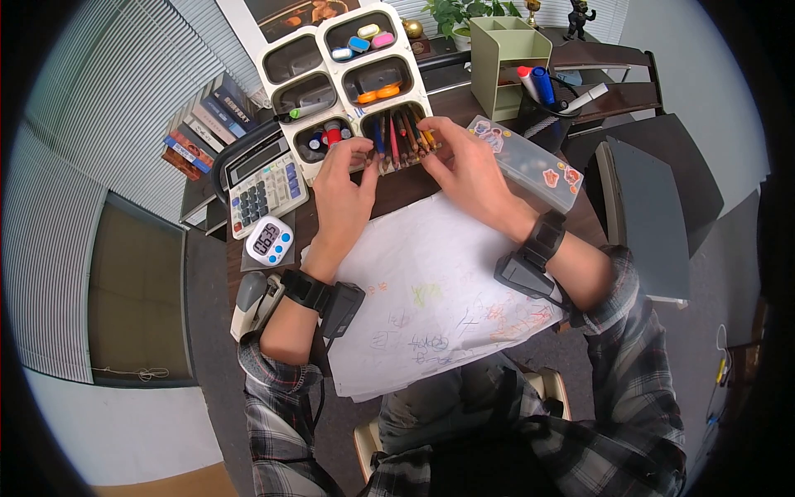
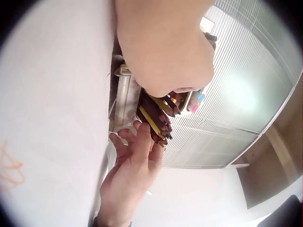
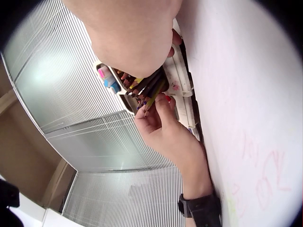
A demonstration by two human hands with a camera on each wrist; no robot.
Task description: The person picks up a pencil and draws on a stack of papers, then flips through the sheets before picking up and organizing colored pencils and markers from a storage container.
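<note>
Coloured pencils (image 1: 396, 142) (image 2: 154, 118) (image 3: 149, 90) stand bunched in the near right compartment of a white organizer (image 1: 338, 76), tips up. My left hand (image 1: 344, 195) (image 3: 173, 139) is at the bunch's left side, its thumb and bent fingertips pinching pencils at the edge. At the right side, my right hand (image 1: 476, 178) (image 2: 132, 170) has its thumb low and its fingers higher, holding the outer pencils. In each wrist view, the near hand's own fingertips are mostly hidden.
Left of the organizer are a calculator (image 1: 269, 192), a timer (image 1: 269, 241) and a stapler (image 1: 255, 302). A clear stickered case (image 1: 530, 166) and a green holder (image 1: 501, 70) stand right. Scribbled paper (image 1: 414, 273) lies below the hands.
</note>
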